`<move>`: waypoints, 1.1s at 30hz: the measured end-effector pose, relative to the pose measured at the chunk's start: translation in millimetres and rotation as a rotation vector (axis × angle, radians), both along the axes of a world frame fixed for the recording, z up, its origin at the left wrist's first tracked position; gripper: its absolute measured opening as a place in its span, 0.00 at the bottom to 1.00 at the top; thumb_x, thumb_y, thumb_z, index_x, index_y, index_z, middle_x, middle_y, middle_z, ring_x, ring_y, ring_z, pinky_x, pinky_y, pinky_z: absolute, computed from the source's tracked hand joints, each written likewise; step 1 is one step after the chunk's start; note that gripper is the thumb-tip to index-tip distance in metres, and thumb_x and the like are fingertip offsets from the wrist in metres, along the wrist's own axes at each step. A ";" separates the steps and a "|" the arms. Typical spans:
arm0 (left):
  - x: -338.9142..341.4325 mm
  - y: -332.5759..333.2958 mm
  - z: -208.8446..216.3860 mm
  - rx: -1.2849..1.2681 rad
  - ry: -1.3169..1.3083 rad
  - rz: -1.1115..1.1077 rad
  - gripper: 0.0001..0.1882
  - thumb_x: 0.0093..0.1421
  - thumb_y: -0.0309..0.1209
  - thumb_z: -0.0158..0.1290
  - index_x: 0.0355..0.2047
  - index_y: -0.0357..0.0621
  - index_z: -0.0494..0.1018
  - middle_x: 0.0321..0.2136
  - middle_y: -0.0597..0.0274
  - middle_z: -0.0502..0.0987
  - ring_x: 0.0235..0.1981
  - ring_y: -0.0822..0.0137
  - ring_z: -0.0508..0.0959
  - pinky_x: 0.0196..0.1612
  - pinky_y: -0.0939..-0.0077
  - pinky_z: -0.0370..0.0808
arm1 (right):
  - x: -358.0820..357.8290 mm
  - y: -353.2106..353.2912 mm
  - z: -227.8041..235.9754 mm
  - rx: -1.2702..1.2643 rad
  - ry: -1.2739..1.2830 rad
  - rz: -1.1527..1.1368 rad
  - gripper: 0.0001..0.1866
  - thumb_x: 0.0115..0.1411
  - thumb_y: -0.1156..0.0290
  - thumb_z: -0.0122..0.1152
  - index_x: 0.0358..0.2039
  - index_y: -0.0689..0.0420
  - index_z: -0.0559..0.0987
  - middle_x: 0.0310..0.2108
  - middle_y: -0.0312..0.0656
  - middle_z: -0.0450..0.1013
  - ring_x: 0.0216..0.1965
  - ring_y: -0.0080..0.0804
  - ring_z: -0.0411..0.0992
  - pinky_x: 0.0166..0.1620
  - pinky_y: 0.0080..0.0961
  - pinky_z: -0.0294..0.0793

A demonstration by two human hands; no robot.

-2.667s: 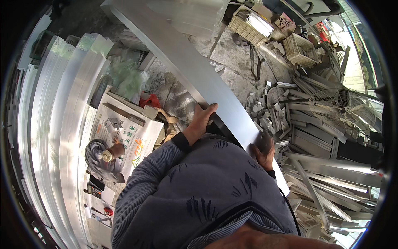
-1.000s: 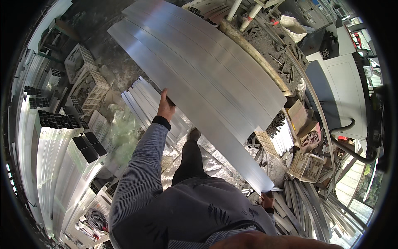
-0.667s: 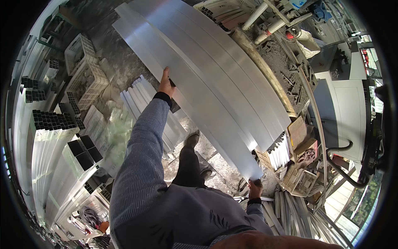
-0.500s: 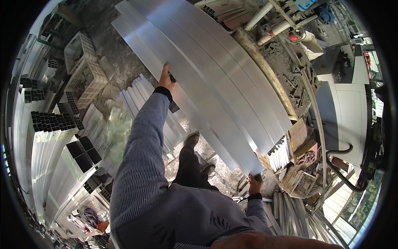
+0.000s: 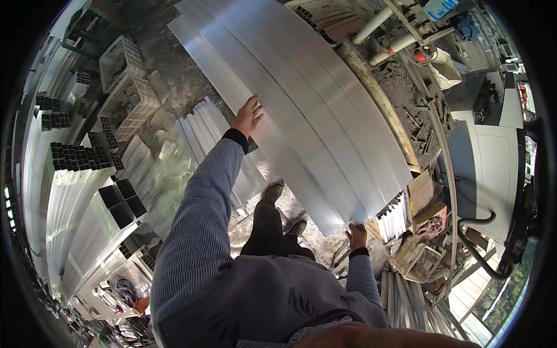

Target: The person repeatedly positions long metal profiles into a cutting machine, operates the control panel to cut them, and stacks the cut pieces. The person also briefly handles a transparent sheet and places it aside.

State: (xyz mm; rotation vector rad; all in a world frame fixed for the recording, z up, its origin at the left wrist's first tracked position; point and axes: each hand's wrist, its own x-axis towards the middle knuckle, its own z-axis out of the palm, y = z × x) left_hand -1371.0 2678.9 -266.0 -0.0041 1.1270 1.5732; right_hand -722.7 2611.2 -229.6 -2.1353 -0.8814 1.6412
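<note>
Left grip [image 5: 248,115] flat on edge of long aluminium panel [image 5: 290,124]; right grip [image 5: 357,235] clasps its near end. Panel held above floor [image 5: 174,75], beside stacked panels [image 5: 342,98]. Carrying step; next needs level, steady setting-down.

We stand on a gritty grey floor [image 5: 174,75]. At left we see racks of metal profiles [image 5: 75,191] and white crates [image 5: 125,81]; at right a white cabinet [image 5: 493,168], pipes [image 5: 377,23] and daylight at the lower edge.
</note>
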 end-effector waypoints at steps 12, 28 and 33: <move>215.9 -297.2 -34.2 -0.704 0.054 -0.395 0.36 0.71 0.51 0.55 0.72 0.46 0.65 0.68 0.58 0.70 0.57 0.57 0.78 0.60 0.53 0.74 | 27.0 -2.9 -25.2 0.067 0.146 0.104 0.21 0.68 0.61 0.65 0.57 0.57 0.79 0.43 0.35 0.78 0.37 0.26 0.74 0.38 0.27 0.78; 413.5 -530.2 53.2 -0.798 0.270 0.017 0.35 0.68 0.44 0.62 0.69 0.39 0.69 0.51 0.61 0.82 0.39 0.68 0.83 0.38 0.73 0.75 | 59.2 5.0 -31.3 0.029 0.365 0.109 0.15 0.69 0.60 0.66 0.48 0.56 0.82 0.39 0.34 0.80 0.43 0.27 0.77 0.43 0.33 0.71; 462.9 -555.0 61.6 -0.763 0.320 -0.084 0.37 0.68 0.45 0.61 0.71 0.38 0.66 0.51 0.58 0.82 0.42 0.67 0.84 0.40 0.71 0.76 | 64.7 6.4 -28.2 0.007 0.414 0.118 0.14 0.69 0.62 0.66 0.48 0.57 0.82 0.37 0.33 0.78 0.41 0.27 0.76 0.39 0.31 0.71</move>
